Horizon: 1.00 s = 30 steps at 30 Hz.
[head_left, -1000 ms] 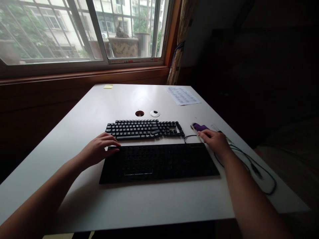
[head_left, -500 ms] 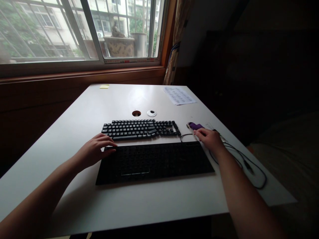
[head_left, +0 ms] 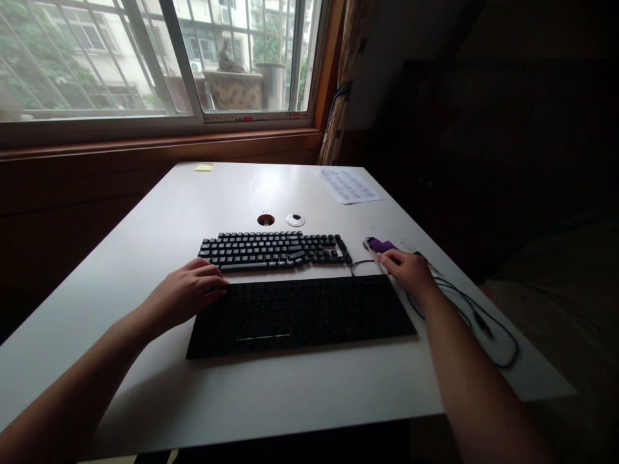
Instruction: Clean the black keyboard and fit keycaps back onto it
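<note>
A black keyboard base (head_left: 309,316), its keycaps apparently off, lies flat on the white desk. My left hand (head_left: 200,287) grips its far left corner, fingers bent over the edge with the thumb close by. Just behind it, loose black keycaps (head_left: 256,248) are laid out in keyboard order. My right hand (head_left: 409,270) is beyond the base's far right corner, thumb and forefinger pinched on a thin pale stick (head_left: 376,253) with a dark tip; its exact kind is unclear. Beside those fingers lies a purple cloth (head_left: 383,245), partly hidden.
A black cable (head_left: 507,332) loops along the desk's right side. Printed sheets (head_left: 351,185) lie at the back right, a yellow sticky note (head_left: 204,167) at the back left. A round hole (head_left: 265,220) and a white ring (head_left: 295,220) sit behind the keycaps. Beyond is a barred window (head_left: 242,58).
My left hand has shifted very slightly at the keyboard corner, its thumb now less visible. The right hand and the laid-out things stay in place; the view moves a touch.
</note>
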### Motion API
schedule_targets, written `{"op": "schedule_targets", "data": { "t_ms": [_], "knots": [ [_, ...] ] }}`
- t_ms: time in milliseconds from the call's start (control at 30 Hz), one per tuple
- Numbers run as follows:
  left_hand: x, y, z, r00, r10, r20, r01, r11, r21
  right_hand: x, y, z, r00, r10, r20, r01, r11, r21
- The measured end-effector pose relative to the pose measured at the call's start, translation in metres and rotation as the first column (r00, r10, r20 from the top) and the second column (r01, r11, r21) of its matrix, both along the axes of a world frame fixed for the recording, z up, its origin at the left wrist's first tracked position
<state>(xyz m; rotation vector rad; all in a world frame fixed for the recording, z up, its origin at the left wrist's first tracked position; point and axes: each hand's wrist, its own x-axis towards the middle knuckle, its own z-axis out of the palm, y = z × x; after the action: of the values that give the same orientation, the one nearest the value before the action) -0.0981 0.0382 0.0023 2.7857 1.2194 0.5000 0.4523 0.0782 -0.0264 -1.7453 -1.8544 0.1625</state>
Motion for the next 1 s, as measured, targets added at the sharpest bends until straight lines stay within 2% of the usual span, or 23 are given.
{"op": "schedule_targets", "data": {
  "t_ms": [333, 600, 700, 833, 1000],
  "knots": [
    [-0.001, -0.002, -0.003, 1.0, -0.001, -0.003, 0.001, 1.0, 0.022, 0.0, 0.0, 0.001, 1.0, 0.006, 0.001, -0.006, 1.0, 0.001],
    [-0.009, -0.013, 0.007, 0.999, -0.039, -0.011, 0.04, 0.994, 0.103, 0.0, -0.001, 0.003, 1.0, 0.003, -0.012, -0.003, 1.0, -0.002],
    [-0.017, -0.021, 0.002, 0.999, -0.052, -0.003, 0.052, 0.993, 0.108, 0.0, -0.001, 0.004, 1.0, 0.008, -0.008, -0.008, 1.0, 0.005],
    [-0.022, -0.03, -0.008, 1.0, 0.002, -0.026, 0.002, 0.99, 0.141, -0.001, -0.001, 0.004, 1.0, 0.013, -0.002, -0.013, 1.0, 0.004],
    [-0.018, -0.03, -0.009, 0.998, 0.006, -0.057, 0.003, 0.988, 0.157, -0.002, -0.002, 0.005, 1.0, 0.003, -0.003, -0.003, 1.0, -0.001]
  ]
}}
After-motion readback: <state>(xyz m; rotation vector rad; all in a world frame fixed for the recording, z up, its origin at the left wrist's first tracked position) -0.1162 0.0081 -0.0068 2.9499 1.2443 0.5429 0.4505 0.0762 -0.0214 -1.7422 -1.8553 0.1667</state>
